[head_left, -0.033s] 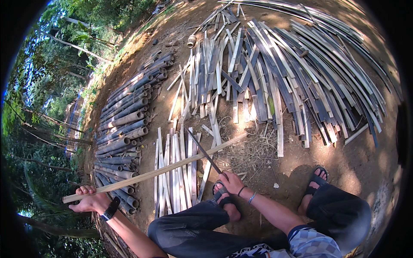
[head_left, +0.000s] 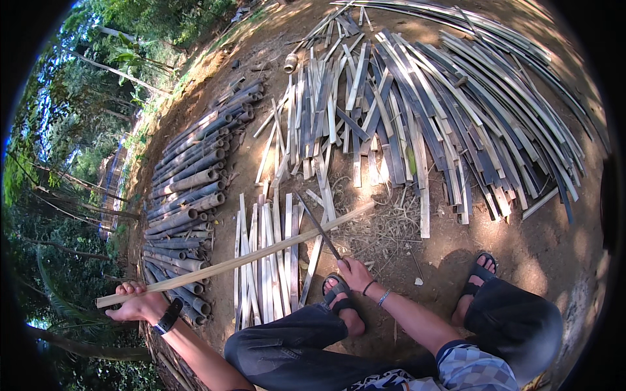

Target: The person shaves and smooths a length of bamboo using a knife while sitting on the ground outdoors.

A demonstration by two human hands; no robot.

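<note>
the pale slat point(head_left: 261, 253) runs slantwise from the lower left of the frame to just right of the centre, lifted at its left end. the left hand point(head_left: 135, 304) grasps that end, fingers curled at its upper edge. the right hand point(head_left: 354, 274), a little below the frame's centre, is clenched around the handle of a long dark blade point(head_left: 318, 226), which crosses the slat near its far end; whether the edge bites or only rests there, i cannot tell.

to work this well, the left grip should probably be firm enough to stop the slat rolling, with the fingers well clear of the edge. a low, even blade angle and light strokes would likely shave cleanly rather than dig in. the sandalled left foot point(head_left: 339, 290) appears just beside the right hand, so strokes seem safest directed away from it. loose shavings point(head_left: 385, 228) lie right of centre.
</note>
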